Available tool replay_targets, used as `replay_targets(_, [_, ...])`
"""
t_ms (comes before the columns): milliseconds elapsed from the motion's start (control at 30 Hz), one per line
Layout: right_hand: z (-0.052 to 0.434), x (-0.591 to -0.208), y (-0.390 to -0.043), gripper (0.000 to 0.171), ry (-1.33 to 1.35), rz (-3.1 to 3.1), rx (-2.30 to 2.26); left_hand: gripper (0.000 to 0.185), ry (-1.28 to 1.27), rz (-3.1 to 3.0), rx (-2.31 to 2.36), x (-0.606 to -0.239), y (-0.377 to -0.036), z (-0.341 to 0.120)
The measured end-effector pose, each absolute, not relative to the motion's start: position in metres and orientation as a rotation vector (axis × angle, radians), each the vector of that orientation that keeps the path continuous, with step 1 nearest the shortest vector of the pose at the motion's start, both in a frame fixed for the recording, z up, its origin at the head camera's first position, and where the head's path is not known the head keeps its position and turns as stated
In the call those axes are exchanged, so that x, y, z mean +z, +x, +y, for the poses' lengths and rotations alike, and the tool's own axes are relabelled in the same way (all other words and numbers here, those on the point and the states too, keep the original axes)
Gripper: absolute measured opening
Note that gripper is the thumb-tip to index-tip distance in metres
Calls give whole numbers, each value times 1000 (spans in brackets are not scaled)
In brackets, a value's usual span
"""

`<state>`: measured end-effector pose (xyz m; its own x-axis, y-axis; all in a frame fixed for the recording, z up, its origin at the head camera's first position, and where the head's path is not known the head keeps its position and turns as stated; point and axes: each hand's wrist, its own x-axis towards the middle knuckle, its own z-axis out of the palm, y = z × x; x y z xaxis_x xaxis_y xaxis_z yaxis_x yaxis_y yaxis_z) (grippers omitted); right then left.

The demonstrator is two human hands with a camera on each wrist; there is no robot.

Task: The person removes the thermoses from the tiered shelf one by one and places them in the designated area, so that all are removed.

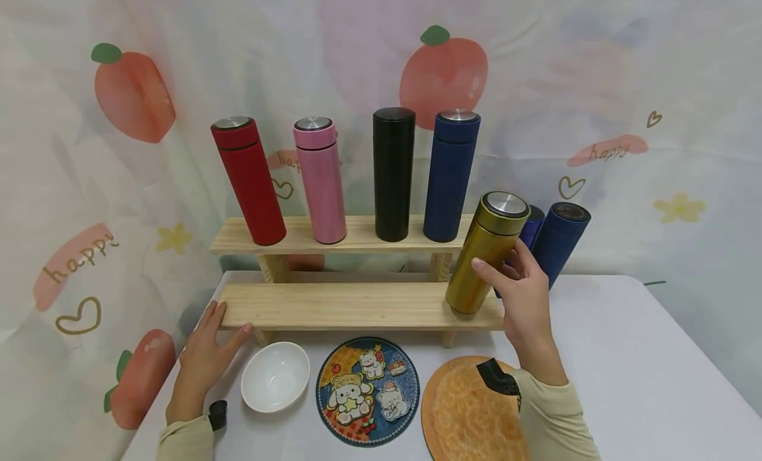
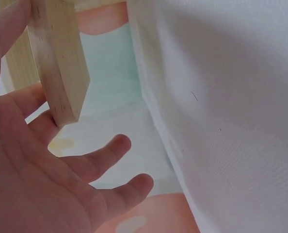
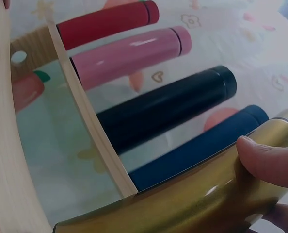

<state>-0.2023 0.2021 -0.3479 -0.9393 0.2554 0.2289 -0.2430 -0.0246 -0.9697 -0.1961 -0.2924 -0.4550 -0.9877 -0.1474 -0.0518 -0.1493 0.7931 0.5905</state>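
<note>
A gold thermos bottle [image 1: 483,256] is upright at the right end of the lower shelf of the wooden rack [image 1: 333,305], its base right at the board. My right hand [image 1: 525,295] grips it from the right, thumb across the front; the right wrist view shows the thumb on the gold thermos [image 3: 202,194]. My left hand [image 1: 205,355] holds the left end of the lower shelf. In the left wrist view, thumb and two fingers sit on either side of the board end [image 2: 61,73], the other fingers spread away.
On the upper shelf stand red [image 1: 250,183], pink [image 1: 320,183], black [image 1: 393,176] and dark blue [image 1: 451,176] thermoses. Two more blue ones [image 1: 559,239] are behind my right hand. A white bowl [image 1: 276,377], a cartoon mat [image 1: 368,391] and a bread-patterned mat [image 1: 470,408] lie in front.
</note>
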Motion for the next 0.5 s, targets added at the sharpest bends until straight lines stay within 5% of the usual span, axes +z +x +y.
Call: replay_targets(500, [256, -354, -210, 72, -212, -1842, 1948, 101, -242, 2968, 988, -455, -196, -293])
